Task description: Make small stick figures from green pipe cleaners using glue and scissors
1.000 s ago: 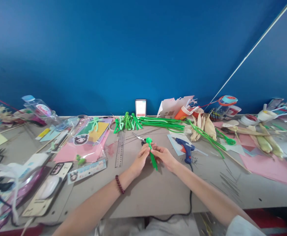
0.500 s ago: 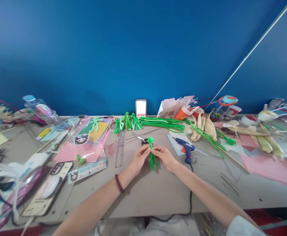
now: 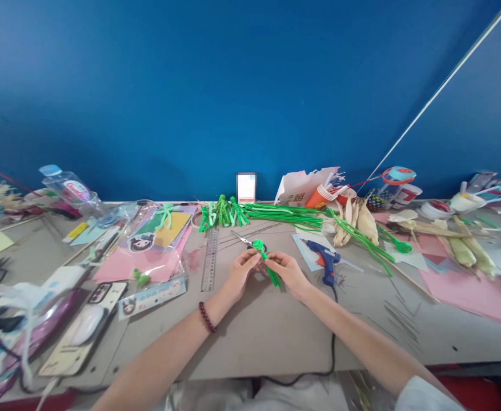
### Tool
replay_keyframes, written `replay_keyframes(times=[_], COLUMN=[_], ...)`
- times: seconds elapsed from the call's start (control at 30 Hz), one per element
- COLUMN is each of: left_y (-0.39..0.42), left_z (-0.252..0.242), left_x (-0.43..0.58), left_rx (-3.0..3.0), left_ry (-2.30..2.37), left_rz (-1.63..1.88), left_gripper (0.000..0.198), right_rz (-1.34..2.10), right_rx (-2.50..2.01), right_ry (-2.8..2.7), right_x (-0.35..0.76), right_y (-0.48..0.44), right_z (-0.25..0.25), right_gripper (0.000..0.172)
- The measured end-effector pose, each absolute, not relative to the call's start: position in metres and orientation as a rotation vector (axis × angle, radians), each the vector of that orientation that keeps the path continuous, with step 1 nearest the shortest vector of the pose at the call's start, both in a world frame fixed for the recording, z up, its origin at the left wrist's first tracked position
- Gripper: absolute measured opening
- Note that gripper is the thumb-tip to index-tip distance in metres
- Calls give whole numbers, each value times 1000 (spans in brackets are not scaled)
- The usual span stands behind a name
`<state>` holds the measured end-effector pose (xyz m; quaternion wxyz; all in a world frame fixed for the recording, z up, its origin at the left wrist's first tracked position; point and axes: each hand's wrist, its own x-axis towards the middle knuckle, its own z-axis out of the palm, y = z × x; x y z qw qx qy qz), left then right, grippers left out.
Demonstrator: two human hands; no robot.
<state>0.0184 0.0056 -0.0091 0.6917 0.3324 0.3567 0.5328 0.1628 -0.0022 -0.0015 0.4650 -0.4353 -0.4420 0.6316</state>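
Both my hands meet over the middle of the grey table [image 3: 267,331] and pinch a green pipe-cleaner figure [image 3: 266,261]. It has a small looped head at the top and strands that slant down to the right. My left hand [image 3: 239,274], with a dark bead bracelet at the wrist, grips it from the left. My right hand [image 3: 288,272] grips the strands from the right. Small scissors [image 3: 242,239] lie just beyond my fingers.
A blue glue gun [image 3: 325,260] lies right of my hands, its cord running off the front edge. A metal ruler [image 3: 209,260] lies to the left. Green pipe cleaners [image 3: 276,214], corn husks [image 3: 353,220], pink paper [image 3: 468,285], sticker packs and a plastic bottle [image 3: 68,191] crowd the rest.
The figure's strands, hanging straight down before, now slant to the lower right, and its head has tipped left. Both hands shifted slightly away from me.
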Motion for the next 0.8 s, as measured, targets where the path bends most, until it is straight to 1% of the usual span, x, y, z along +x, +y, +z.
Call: replay_keyframes(times=[0.13,0.33,0.6,0.8], left_y=[6,7,7,5], left_z=[-6,-9,-9,-6], left_x=[18,15,15,14], left_rx=[760,826,892,859], left_ry=[766,877,885,875], left_rz=[1224,1237,1232,1232], left_gripper=[23,24,20,23], right_rz=[1526,1539,1530,1622], right_rx=[-1093,-1115,-1114,-1106], right_ry=[-1083,-1055,-1044,-982], right_x=[163,164,163,162], right_y=[-1,0,0,-2], right_z=[-4,-4,-5,1], right_gripper=[31,32,30,31])
